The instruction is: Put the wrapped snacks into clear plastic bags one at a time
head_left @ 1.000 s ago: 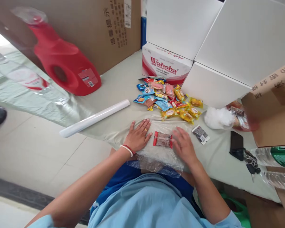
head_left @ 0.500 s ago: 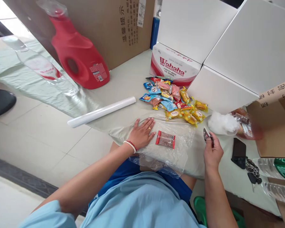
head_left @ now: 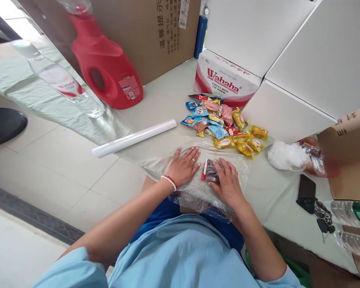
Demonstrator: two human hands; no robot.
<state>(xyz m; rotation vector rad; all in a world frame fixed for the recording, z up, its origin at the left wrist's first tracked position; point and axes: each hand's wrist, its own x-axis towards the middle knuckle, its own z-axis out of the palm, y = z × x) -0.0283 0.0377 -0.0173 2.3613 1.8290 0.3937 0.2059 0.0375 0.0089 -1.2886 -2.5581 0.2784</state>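
My left hand lies flat, fingers stretched out, on a sheet of clear plastic film spread over the cloth-covered table. To its right, my right hand grips a dark snack packet, thumb at the near side and curved fingers at the far side. A red and white edge shows at the packet's left end. The red-edged brown packet on the film is mostly hidden under the dark packet and my fingers. Beyond both hands is a pile of wrapped snacks in yellow, blue, pink and red wrappers.
A white roll lies left of the snacks, near a red jug and a water bottle. Behind stands a Wahaha box. At right are a white fluffy bundle, a phone, keys and bottles.
My right hand has moved left from beside the film, bringing the dark packet onto the brown packet there. My left hand stays flat on the film. The view has shifted slightly.
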